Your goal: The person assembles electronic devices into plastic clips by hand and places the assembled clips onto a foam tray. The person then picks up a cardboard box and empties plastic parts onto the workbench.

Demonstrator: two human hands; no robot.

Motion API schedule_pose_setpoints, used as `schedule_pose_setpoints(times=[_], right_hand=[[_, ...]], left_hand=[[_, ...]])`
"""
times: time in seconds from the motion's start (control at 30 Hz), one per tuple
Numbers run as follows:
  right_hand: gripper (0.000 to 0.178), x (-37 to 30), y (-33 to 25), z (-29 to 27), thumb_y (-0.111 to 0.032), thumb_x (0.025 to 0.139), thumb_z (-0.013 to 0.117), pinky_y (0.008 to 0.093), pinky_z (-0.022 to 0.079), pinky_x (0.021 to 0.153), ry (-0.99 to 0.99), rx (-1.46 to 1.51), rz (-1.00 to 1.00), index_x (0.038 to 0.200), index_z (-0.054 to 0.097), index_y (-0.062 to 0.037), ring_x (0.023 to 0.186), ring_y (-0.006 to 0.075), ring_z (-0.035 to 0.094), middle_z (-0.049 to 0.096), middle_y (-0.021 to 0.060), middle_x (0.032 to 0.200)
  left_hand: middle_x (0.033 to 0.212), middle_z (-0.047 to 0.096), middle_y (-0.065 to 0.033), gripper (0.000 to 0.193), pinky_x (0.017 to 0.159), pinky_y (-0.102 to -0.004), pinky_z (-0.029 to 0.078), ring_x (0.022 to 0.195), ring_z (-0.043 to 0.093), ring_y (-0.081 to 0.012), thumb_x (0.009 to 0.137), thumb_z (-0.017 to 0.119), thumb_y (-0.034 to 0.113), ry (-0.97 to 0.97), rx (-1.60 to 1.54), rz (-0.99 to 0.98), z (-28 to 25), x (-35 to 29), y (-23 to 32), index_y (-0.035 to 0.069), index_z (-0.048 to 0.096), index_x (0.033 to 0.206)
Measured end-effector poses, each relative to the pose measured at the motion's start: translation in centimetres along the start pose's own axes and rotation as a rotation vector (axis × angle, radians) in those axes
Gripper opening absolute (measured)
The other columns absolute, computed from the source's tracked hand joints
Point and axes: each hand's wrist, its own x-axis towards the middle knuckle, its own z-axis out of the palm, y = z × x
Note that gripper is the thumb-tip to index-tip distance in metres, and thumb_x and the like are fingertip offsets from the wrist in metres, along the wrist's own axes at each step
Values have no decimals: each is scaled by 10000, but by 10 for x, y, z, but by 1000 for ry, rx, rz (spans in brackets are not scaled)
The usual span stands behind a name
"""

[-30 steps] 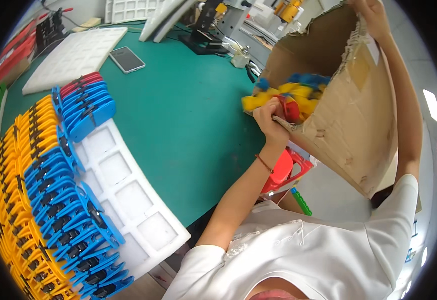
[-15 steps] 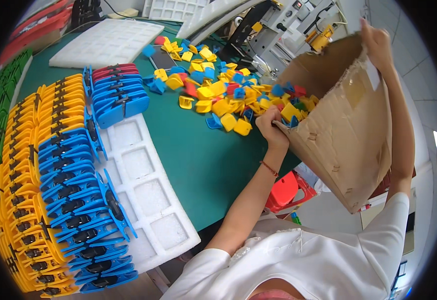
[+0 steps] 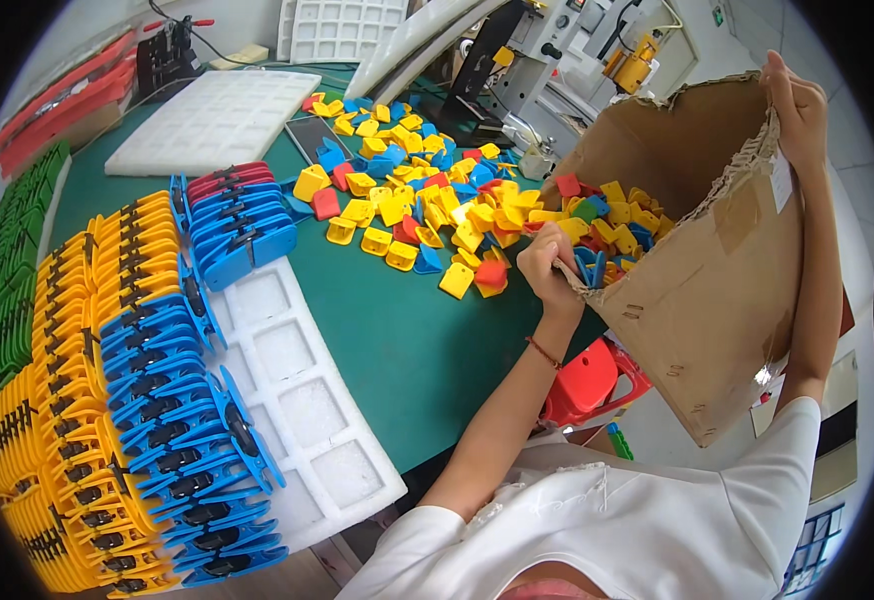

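1. Head view, the grips: note the left hand point(image 3: 549, 268) pinched around the torn lower lip of the cardboard box point(image 3: 717, 290), and the right hand point(image 3: 800, 110) clamped over its raised top edge. Treat both as full grasps on the box, with nothing else held.
2. Head view, the box: see it tilted with its mouth down toward the green table point(image 3: 397, 340) and hanging partly past the table's near edge, above the red stool point(image 3: 587, 385).
3. Head view, the load: find the small plastic pieces point(image 3: 427, 200), yellow, blue and red, spread in a heap on the table from the mouth outward, with more pieces point(image 3: 607, 225) banked inside the box against the lip.
4. Hold the lip low and over the table, not over the gap, lest pieces drop toward the stool.
5. Raise the right-hand side slowly, judging the flow by the pile at the mouth; probably better a thin stream than a sudden slide.
6. Grip the torn cardboard gently, since the ragged edge looks weak and likely to rip further.
7. Aim the stream away from the white foam tray point(image 3: 297, 400) and the rows of blue clips point(image 3: 172, 420) just beside it.
8. Mind the phone point(image 3: 309, 135) lying at the heap's far edge.
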Motion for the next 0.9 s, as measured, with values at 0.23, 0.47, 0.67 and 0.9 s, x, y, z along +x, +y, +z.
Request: schedule_pose_setpoints(times=[0.23, 0.47, 0.67, 0.9], right_hand=[[477, 6, -9, 7, -207, 972, 463, 266, 420, 651, -70, -141, 114, 584, 373, 54, 551, 106, 353, 406, 49, 577], [403, 43, -27, 45, -143, 951, 466, 364, 341, 535, -146, -259, -17, 618, 400, 74, 484, 268, 321, 375, 151, 561], [493, 82, -40, 84, -91, 882, 478, 381, 284, 379, -178, -192, -329, 418, 339, 1, 312, 275, 309, 339, 139, 388], [473, 101, -64, 112, -58, 856, 500, 388, 284, 381, -206, -195, -420, 411, 348, -9, 327, 290, 325, 347, 145, 391]], left_hand=[[473, 336, -59, 436, 521, -298, 262, 472, 314, -154, 873, 324, 244, 12, -42, -108, -2, -1, 6, 26, 302, 497], [504, 280, -28, 405, 505, -269, 229, 497, 296, -114, 867, 412, 253, 119, 112, -172, -5, -16, -15, 34, 282, 552], [540, 293, 0, 415, 489, -246, 236, 515, 296, -115, 766, 643, 175, 195, 12, -160, -16, -20, -67, 67, 276, 606], [671, 398, -49, 212, 713, -293, 421, 712, 430, -158, 844, 527, 236, 351, 29, 105, -24, -3, -69, 53, 422, 822]])
